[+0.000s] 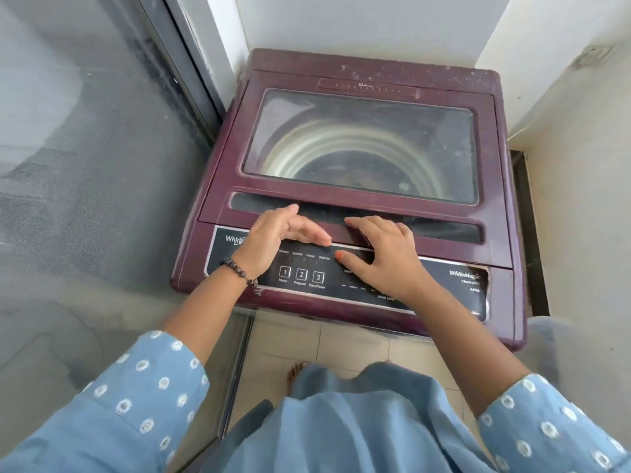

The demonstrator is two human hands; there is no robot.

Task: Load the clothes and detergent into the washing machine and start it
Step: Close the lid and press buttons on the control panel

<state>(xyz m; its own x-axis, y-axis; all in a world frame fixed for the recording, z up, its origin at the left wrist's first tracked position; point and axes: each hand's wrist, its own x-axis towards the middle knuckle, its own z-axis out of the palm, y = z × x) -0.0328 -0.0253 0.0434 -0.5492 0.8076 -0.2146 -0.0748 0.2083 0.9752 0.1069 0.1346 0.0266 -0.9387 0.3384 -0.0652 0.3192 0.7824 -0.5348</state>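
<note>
A: Quick rundown, left to right pls.

B: Far left, a glass door [85,165], nothing on it. Then the washing machine [505,233], maroon top-loader, tucked in a corner. Lid [485,165] is down, flat. Through its window you see the drum [341,148]. Looks empty, but the glass is dusty, so not 100% sure.

A: Hands?

B: Left hand [273,237], w/ a bead bracelet [239,271] on the wrist, hovers over the near left part of the lid. Fingers straight and together, pointing right, holding nothing. Can't tell if it touches the lid. Right hand [382,254] lies just beside it, fingers spread a bit, tips on the lid's front edge, thumb out over the control panel [444,288]. Nothing pinched.

A: Clothes? Detergent?

B: Neither in view. So loading not begun, I'd judge. This is the lid-opening step.

A: What does the next move turn on?

B: The lid's grip recess [444,230]. It's a long dark slot running left-right across the lid's front, just beyond both sets of fingertips. Hinge seems to be at the far side, so the lift goes up and away from the person. Right hand is nearer, already at the edge; left is close too, above the slot's left part.

A: Buttons?

B: Power, program, start [317,278] sit on the panel below the left hand. For later.
</note>
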